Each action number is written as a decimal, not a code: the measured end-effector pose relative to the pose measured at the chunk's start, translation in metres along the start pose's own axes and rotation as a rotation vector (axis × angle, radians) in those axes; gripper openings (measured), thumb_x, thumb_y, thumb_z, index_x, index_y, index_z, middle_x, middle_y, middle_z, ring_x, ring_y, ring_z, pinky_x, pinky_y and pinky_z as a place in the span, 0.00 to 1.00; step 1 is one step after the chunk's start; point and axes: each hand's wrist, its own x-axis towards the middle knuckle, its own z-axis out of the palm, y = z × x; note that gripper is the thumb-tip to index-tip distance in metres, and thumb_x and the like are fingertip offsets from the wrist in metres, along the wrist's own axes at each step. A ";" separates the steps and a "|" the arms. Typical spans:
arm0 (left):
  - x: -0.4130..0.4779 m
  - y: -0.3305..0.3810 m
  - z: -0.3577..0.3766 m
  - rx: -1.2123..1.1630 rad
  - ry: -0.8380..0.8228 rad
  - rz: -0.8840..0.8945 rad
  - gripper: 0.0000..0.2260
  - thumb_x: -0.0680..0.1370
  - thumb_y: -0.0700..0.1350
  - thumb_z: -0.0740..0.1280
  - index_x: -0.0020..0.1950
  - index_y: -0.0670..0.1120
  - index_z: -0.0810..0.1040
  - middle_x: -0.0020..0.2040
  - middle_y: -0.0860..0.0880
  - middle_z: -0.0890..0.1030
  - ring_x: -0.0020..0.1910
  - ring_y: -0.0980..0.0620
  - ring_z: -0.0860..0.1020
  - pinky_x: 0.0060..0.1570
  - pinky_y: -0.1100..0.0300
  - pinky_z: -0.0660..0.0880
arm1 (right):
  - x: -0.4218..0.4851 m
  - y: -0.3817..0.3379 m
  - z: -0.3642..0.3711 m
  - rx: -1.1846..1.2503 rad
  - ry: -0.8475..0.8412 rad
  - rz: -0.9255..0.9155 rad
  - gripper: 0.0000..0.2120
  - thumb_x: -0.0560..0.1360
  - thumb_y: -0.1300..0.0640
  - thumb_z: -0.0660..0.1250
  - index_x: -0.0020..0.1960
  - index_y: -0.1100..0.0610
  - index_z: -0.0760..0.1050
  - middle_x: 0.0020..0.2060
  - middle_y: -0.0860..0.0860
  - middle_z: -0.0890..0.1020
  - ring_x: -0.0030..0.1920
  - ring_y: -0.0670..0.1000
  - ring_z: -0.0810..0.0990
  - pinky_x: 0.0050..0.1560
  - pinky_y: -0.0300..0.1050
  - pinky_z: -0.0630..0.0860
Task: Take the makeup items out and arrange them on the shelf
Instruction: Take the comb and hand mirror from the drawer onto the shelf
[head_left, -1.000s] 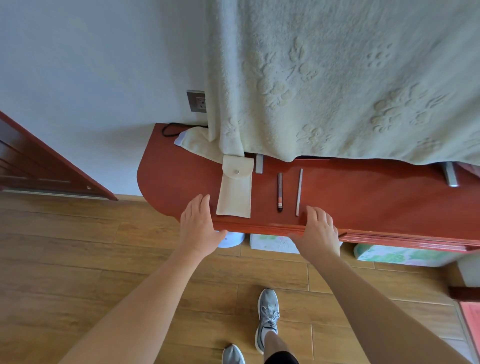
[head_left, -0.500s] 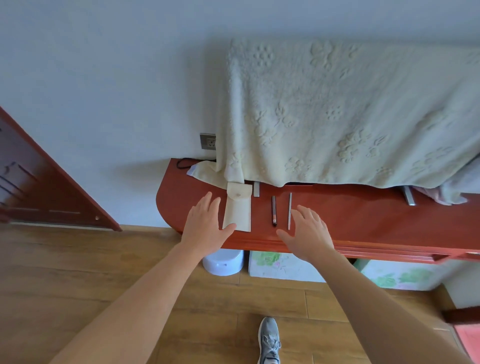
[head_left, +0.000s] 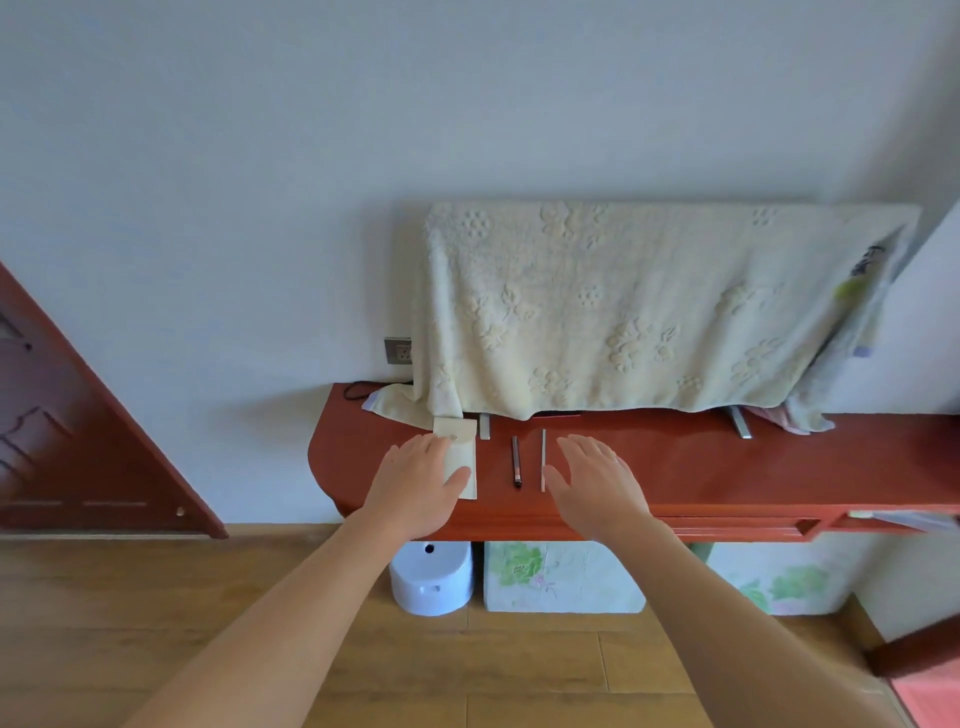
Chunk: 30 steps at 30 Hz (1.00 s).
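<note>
Both hands have left the front edge of the shelf (head_left: 727, 467): our left hand (head_left: 421, 483), fingers spread, now overlaps the pouch (head_left: 464, 460), and our right hand (head_left: 597, 483), spread and empty, sits just right of the stick (head_left: 543, 457). A pencil (head_left: 517, 462) lies between pouch and stick. We judge the pouch comes next; it nears the front edge, and bare shelf runs rightward

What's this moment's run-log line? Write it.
left hand: open, over pouch | right hand: open, beside pale stick | dark pencil, pale stick: lying on shelf
</note>
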 end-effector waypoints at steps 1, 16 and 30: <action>-0.002 0.007 -0.003 -0.009 0.001 0.006 0.23 0.83 0.57 0.54 0.75 0.47 0.66 0.72 0.50 0.71 0.71 0.49 0.68 0.71 0.49 0.63 | -0.003 0.002 -0.005 0.008 0.002 0.001 0.26 0.82 0.44 0.52 0.76 0.55 0.62 0.74 0.50 0.66 0.75 0.51 0.60 0.74 0.48 0.56; -0.028 0.136 -0.001 -0.038 0.155 0.068 0.20 0.83 0.52 0.57 0.72 0.45 0.70 0.68 0.49 0.73 0.68 0.47 0.71 0.67 0.52 0.68 | -0.068 0.106 -0.083 0.010 0.021 -0.016 0.23 0.82 0.44 0.51 0.71 0.55 0.66 0.69 0.49 0.71 0.69 0.51 0.67 0.67 0.49 0.66; 0.012 0.244 0.034 -0.027 0.165 0.137 0.23 0.84 0.53 0.55 0.77 0.46 0.64 0.77 0.48 0.65 0.76 0.49 0.62 0.75 0.54 0.57 | -0.061 0.215 -0.112 -0.046 0.045 -0.014 0.21 0.82 0.45 0.52 0.68 0.56 0.69 0.66 0.50 0.73 0.67 0.51 0.69 0.67 0.48 0.65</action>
